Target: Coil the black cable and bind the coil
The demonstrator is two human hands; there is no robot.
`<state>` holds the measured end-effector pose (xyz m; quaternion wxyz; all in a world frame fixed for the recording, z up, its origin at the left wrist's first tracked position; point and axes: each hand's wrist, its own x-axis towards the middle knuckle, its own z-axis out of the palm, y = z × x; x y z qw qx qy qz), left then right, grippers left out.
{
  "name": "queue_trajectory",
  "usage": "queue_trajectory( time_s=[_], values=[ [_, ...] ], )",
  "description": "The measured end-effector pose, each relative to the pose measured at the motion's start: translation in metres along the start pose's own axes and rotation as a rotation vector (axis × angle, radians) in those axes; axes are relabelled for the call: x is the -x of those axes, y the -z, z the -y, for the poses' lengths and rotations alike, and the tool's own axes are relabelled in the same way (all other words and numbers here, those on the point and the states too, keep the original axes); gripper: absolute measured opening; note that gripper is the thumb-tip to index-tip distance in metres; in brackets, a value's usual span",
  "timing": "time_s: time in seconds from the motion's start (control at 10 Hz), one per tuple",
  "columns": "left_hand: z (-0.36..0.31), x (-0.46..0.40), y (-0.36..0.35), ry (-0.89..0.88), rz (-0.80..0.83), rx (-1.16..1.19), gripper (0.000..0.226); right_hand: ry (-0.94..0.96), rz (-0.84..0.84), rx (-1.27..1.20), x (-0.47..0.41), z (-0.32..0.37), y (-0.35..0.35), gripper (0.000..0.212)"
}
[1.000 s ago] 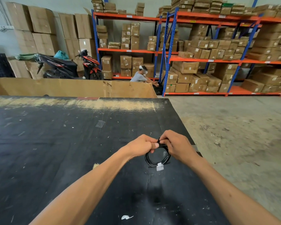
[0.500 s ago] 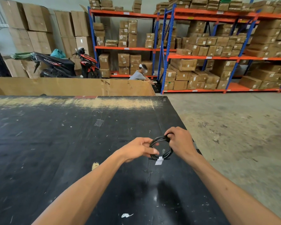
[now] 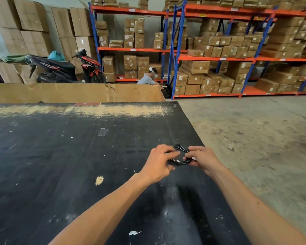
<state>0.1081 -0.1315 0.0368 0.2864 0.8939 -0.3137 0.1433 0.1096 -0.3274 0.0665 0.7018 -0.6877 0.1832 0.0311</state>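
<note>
Both hands had swung the black cable coil (image 3: 179, 156) flatter since 0.5 s ago; white tag gone from sight. Head view: left hand (image 3: 159, 161) & right hand (image 3: 200, 159) each pinched a side, above the black table (image 3: 60, 165). Long axis ran left-right. Prob. best to keep loops pinched tight while binding.

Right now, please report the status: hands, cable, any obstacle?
Left hand and right hand both grip the cable coil. Coil held just above the table. Binding not visible. No obstacle nearby.
</note>
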Motion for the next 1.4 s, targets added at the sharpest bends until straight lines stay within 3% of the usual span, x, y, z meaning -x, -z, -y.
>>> queue_trajectory(
  time_s=[0.1,0.2,0.3,0.4,0.7,1.0,1.4],
  values=[
    [-0.002,-0.004,-0.002,0.461,0.012,0.486,0.089,-0.064,0.021,-0.1,-0.001,-0.005,0.017,0.039],
    [0.003,-0.017,-0.002,0.914,0.055,1.13,0.064,-0.069,0.052,-0.108,-0.001,-0.013,0.032,0.039],
    [0.001,-0.02,-0.014,1.014,0.057,1.199,0.013,-0.079,0.068,-0.124,-0.003,-0.024,0.04,0.039],
    [-0.002,-0.02,-0.031,1.063,-0.032,1.14,0.018,-0.09,0.058,-0.052,-0.009,-0.035,0.044,0.037],
    [0.006,-0.032,-0.071,1.117,0.017,0.988,0.031,-0.103,-0.1,0.358,-0.039,-0.067,0.052,0.03],
    [0.013,-0.044,-0.097,1.13,0.066,0.74,0.021,0.009,-0.16,0.817,-0.055,-0.075,0.056,0.031],
    [0.005,-0.044,-0.089,1.101,0.09,0.508,0.019,0.028,-0.201,0.817,-0.049,-0.077,0.065,0.033]
  ],
)
